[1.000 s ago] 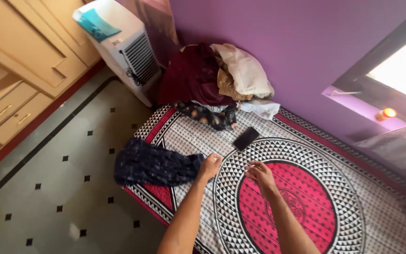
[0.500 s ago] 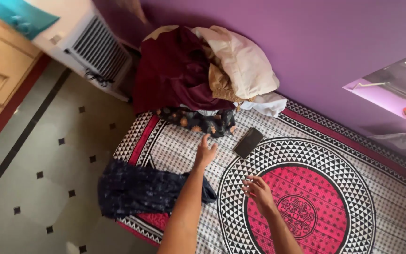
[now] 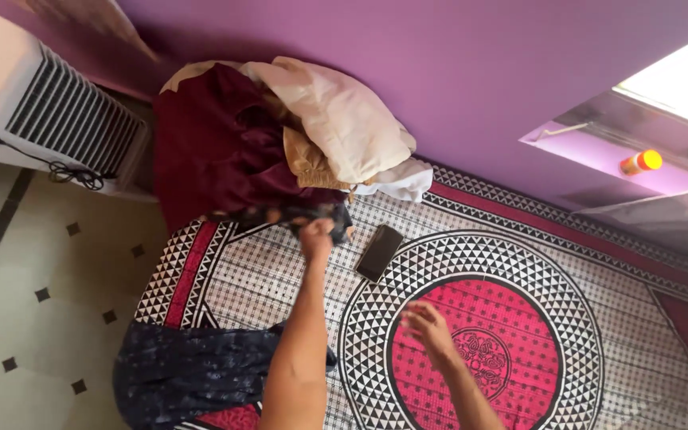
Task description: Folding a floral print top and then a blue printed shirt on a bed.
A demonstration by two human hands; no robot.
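Note:
My left hand (image 3: 317,237) reaches out to the heap of clothes at the head of the bed and closes on a dark floral garment (image 3: 280,213) at the heap's front edge. My right hand (image 3: 426,325) hovers over the patterned bedspread (image 3: 519,334) with its fingers apart and nothing in it. A black phone (image 3: 380,252) lies flat on the bedspread between the two hands. A dark blue garment (image 3: 185,370) lies spread at the bed's near left corner, beside my left forearm.
The heap holds a maroon cloth (image 3: 216,151), a cream pillow (image 3: 344,119) and a white cloth (image 3: 396,179), against the purple wall. A white air cooler (image 3: 49,119) stands on the tiled floor at left. An orange-capped bottle (image 3: 640,162) sits on the window ledge.
My left hand let go of the dark blue garment, moved forward to the heap and took hold of the dark floral garment. The view shifted toward the wall. My right hand stayed over the bedspread.

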